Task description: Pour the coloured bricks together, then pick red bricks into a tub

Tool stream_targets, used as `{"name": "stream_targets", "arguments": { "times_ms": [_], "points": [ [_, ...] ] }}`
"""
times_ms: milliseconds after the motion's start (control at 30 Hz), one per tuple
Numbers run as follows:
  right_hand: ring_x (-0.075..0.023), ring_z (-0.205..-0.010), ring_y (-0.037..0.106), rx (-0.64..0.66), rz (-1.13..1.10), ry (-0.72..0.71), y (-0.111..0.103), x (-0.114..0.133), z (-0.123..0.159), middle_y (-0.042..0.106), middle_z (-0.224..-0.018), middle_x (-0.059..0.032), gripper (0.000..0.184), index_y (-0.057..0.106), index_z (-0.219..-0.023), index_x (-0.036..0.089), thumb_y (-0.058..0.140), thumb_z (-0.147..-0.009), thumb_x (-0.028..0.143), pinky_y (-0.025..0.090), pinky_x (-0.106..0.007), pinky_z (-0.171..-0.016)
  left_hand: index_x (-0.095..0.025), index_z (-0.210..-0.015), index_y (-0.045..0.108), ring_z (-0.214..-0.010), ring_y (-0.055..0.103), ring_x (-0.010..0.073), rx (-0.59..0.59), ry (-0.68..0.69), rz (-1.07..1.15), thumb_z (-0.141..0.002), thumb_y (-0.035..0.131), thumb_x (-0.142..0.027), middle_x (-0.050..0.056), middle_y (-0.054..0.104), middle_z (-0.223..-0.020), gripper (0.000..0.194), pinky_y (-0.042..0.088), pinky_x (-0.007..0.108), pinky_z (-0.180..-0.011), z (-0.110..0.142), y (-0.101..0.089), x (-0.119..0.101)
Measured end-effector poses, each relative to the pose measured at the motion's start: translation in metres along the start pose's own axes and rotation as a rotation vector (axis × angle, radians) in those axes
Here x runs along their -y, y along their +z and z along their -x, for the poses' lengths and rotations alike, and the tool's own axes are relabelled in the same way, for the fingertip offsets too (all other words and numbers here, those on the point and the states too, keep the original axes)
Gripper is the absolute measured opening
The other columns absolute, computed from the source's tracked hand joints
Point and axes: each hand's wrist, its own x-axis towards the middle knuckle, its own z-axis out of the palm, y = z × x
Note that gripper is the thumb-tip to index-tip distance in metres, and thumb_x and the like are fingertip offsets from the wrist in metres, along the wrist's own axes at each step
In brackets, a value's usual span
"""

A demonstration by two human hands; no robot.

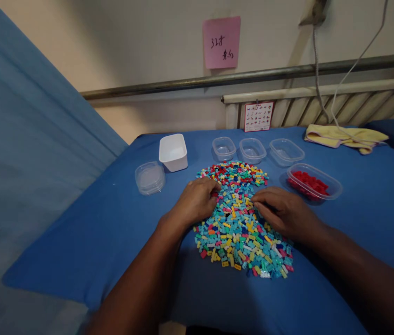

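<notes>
A wide pile of small coloured bricks (238, 223), mostly light blue with red, yellow, green and pink, lies in the middle of the blue table (113, 223). My left hand (197, 201) rests palm down on the pile's left edge, fingers curled into the bricks. My right hand (280, 211) lies on the pile's right side, fingertips pinched among the bricks. Whether either hand holds a brick is hidden by the fingers. A clear tub with red bricks (313, 182) stands just beyond my right hand.
Three clear tubs (252, 150) stand in a row behind the pile, a white tub (173, 151) and a clear lid (150, 177) to the left. A yellow cloth (343, 136) lies at the back right. A blue curtain (25, 139) hangs on the left.
</notes>
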Motion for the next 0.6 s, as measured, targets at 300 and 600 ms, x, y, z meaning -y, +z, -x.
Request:
{"name": "stream_targets", "arguments": {
  "times_ms": [300, 600],
  "points": [
    [-0.0242, -0.096, 0.076, 0.018, -0.020, 0.000, 0.0000, 0.0031, -0.0016, 0.080, -0.105, -0.0081, 0.014, 0.074, -0.111, 0.024, 0.061, -0.106, 0.023, 0.063, -0.041, -0.085, -0.023, -0.093, 0.074, -0.095, 0.066, 0.0245, 0.018, 0.008, 0.007, -0.086, 0.063, -0.013, 0.005, 0.075, -0.098, 0.016, 0.048, 0.038, -0.086, 0.0009, -0.0014, 0.0005],
    [-0.0240, -0.096, 0.076, 0.004, -0.025, -0.018, 0.0006, 0.0043, -0.0016, 0.080, -0.105, -0.0083, 0.014, 0.074, -0.112, 0.023, 0.060, -0.106, 0.022, 0.063, -0.041, -0.085, -0.022, -0.088, 0.072, -0.082, 0.063, 0.0193, 0.037, -0.075, 0.194, -0.084, 0.065, -0.014, 0.003, 0.072, -0.091, 0.012, 0.045, 0.032, -0.075, 0.0002, -0.0022, 0.0030]
  ]
}}
